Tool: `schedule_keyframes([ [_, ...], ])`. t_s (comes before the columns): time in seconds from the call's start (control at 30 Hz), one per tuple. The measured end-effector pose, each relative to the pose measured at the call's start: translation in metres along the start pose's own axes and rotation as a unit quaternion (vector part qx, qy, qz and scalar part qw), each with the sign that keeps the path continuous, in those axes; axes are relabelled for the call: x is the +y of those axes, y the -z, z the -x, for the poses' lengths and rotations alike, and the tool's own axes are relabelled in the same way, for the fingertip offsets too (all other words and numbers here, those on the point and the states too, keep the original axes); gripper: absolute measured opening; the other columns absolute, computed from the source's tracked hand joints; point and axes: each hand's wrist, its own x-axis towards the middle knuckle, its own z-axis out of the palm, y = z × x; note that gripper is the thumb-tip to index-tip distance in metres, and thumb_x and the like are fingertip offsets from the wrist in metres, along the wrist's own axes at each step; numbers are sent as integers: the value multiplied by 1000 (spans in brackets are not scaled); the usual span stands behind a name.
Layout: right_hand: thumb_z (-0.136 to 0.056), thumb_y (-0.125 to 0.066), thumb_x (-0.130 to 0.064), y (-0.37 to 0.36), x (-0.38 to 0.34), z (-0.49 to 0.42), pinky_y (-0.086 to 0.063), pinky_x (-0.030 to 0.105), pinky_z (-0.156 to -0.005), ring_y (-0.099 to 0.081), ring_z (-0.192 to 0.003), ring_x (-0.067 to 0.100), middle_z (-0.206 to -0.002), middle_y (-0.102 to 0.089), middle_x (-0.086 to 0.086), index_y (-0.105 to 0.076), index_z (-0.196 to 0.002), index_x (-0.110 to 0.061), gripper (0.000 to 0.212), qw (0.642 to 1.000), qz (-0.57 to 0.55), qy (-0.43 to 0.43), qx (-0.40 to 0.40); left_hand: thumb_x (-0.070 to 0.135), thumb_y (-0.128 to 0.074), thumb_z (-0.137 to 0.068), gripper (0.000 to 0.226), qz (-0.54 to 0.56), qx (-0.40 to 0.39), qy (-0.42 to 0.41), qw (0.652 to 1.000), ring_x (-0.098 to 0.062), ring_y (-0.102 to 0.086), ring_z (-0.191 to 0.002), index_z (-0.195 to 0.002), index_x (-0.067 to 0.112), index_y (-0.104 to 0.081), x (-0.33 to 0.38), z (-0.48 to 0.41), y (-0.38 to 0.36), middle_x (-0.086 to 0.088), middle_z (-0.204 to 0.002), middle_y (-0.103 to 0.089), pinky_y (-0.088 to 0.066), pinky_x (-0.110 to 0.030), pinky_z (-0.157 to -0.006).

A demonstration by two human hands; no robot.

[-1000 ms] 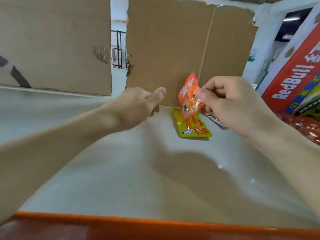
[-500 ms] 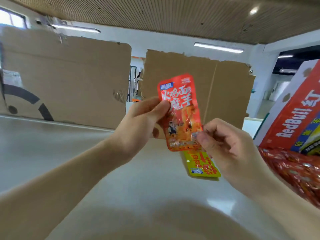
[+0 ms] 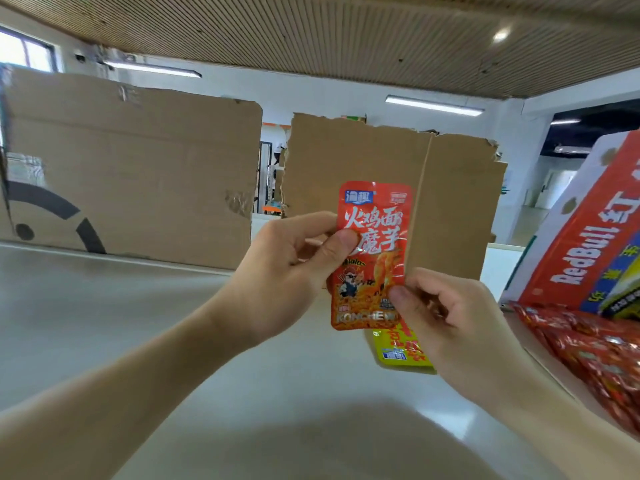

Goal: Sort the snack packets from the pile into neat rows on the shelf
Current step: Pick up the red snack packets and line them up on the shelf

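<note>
Cardboard sheet [image 3: 457, 209] behind red packet [image 3: 372, 244], yellow packet [image 3: 405, 355] on shelf [image 3: 104, 323], RedBull box [image 3: 581, 251] right

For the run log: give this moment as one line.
left hand: pinches red packet | right hand: pinches red packet | yellow packet: lies on shelf

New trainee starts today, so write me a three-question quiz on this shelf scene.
1. True or false: the left hand and the right hand both hold the red packet up off the shelf.
2. Where is the yellow packet? A) flat on the shelf B) in the left hand C) in the right hand.
3. Fill in: the pile of red packets lies to the person's ___.
Key: 1 true; 2 A; 3 right.
</note>
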Motion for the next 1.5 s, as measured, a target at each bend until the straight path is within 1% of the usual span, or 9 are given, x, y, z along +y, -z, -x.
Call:
schedule_keyframes([
  [0.3, -91, -54, -31, 0, -6, 2, -21, 20, -48, -27, -51, 8, -52, -33, -5, -41, -58, -18, 37, 1000, -6, -2, -29, 37, -51, -90, 29, -47, 39, 24, 998, -21, -52, -54, -84, 13, -65, -5, -3, 5, -12, -74, -67, -43, -30, -46],
  [0.5, -92, -52, -32, -1, -6, 2, -20, 22, -47, -28, -49, 8, -51, -32, -6, -35, -56, -21, 41, 999, 9, -3, -40, 32, -50, -90, 24, -39, 29, 25, 999, -4, -52, -49, -88, 13, -66, -5, -4, 2, 9, -65, -66, -41, -15, -45],
  [0.73, -95, -53, -33, 1, -3, 1, -27, 31, -51, -32, -53, 13, -55, -42, 3, -50, -64, -11, 38, 996, -32, -44, -77, 30, -48, -87, 19, -29, 19, 25, 999, 1, -60, -54, -90, 19, -63, -1, -2, -1, 20, -67, -67, -41, -9, -45],
  [0.9, -90, -53, -37, 1, -9, 2, -28, 41, -52, -34, -58, 27, -59, -42, 13, -46, -61, -6, 43, 996, -52, -28, -66, 40, -49, -89, 28, -66, 39, 22, 997, -11, -53, -51, -94, 18, -65, -7, -3, 3, 2, -73, -69, -45, -22, -44],
  [1.13, -90, -53, -31, 3, -8, 2, -19, 26, -48, -23, -52, 10, -54, -30, 7, -38, -57, -10, 42, 999, -23, -7, -37, 28, -52, -88, 22, -34, 31, -25, 999, -4, -50, -49, -70, 19, -61, -2, -4, 0, 11, -57, -57, -40, -11, -49],
  [1.27, -91, -55, -28, 4, -8, 0, -19, 22, -47, -26, -49, 8, -50, -31, -3, -38, -53, -21, 42, 999, -17, -10, -28, 31, -51, -93, 34, -41, 26, -23, 999, -10, -48, -52, -82, -1, -59, -9, -5, 2, -12, -65, -57, -41, -17, -51],
  [1.33, -94, -59, -20, 4, -9, -1, -20, 19, -47, -29, -48, 7, -48, -33, -6, -37, -52, -24, 47, 1000, -9, -7, -28, 28, -50, -98, 30, -50, 20, -13, 998, -15, -50, -53, -85, 2, -59, -11, -5, 4, -20, -72, -59, -43, -22, -52],
  [1.43, -95, -62, -14, 3, -12, 0, -21, 19, -47, -28, -49, 7, -52, -37, 7, -41, -54, -10, 46, 999, 9, -17, -37, 24, -53, -100, 30, -38, 20, 5, 999, -12, -50, -60, -74, 11, -60, -13, -5, 9, -11, -68, -57, -49, -39, -59],
  [1.5, -94, -62, -15, 1, -16, 0, -20, 20, -48, -27, -50, 8, -53, -37, 11, -41, -55, -5, 46, 999, 24, -22, -38, 23, -54, -100, 34, -59, 14, -1, 998, -11, -47, -62, -71, 5, -54, -12, -5, 13, -5, -63, -52, -42, -36, -59],
])
